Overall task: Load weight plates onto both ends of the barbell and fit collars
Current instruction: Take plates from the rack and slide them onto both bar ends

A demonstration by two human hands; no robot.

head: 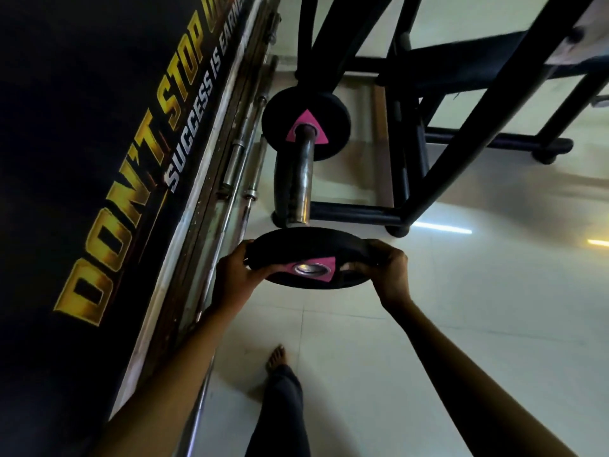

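A person holds a black weight plate (306, 250) in both hands just short of the bare steel end of a barbell (304, 179), seen from a head-worn camera looking down. The left hand (235, 277) is clamped on the plate's left rim, fingers curled over the edge, while the right hand (384, 268) grips the right rim, thumb pressed on the near face. The plate is tilted nearly flat toward the camera, showing a pink triangular label around its metal-lined centre hole (311, 268). Its far edge sits just below the tip of the barbell sleeve, apart from it or barely touching; which cannot be told. Further up the sleeve, a second black plate (333, 118) with the same pink triangle is already on the bar, which rests in a black steel rack (461, 133). To the left, a dark banner (99, 159) with gold lettering runs along the wall, with spare steel bars (235, 159) beside it. A bare foot (276, 356) and a dark trouser leg stand on the pale tiled floor (461, 308) below.
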